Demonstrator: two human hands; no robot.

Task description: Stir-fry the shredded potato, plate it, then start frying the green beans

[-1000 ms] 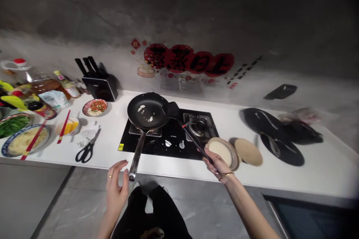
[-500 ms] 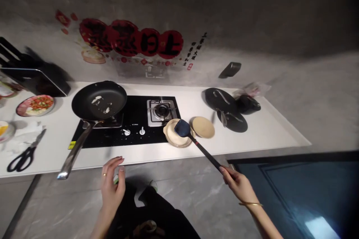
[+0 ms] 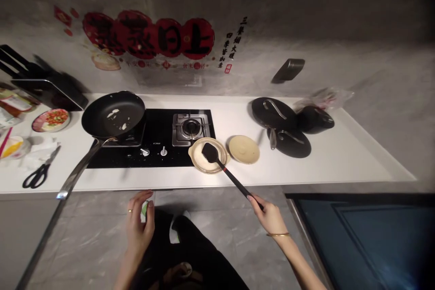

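Observation:
My right hand [image 3: 270, 216] grips the end of a long black spatula [image 3: 235, 180]. The spatula's blade is over the beige pot [image 3: 194, 156] at the counter's front edge; whether it touches the pale contents I cannot tell. Beside the pot lies a round beige lid [image 3: 244, 149]. My left hand [image 3: 140, 217] hovers in front of the counter, fingers loosely curved, thumb apart, with nothing in it. On the left burner sits a black frying pan [image 3: 131, 113] holding a few whitish pieces, its metal handle pointing toward me.
Right burner [image 3: 190, 128] stands behind the pot. Dark lids [image 3: 273, 113] lie at the counter's right. On the left are black-handled scissors [image 3: 38, 176], a plate of chopped food [image 3: 50, 120], a bowl with something yellow [image 3: 15, 147] and a knife block [image 3: 49, 93].
The view has shifted to the right. My right hand and the spatula have come left with it, the blade staying over the pot. My left hand keeps its loose pose.

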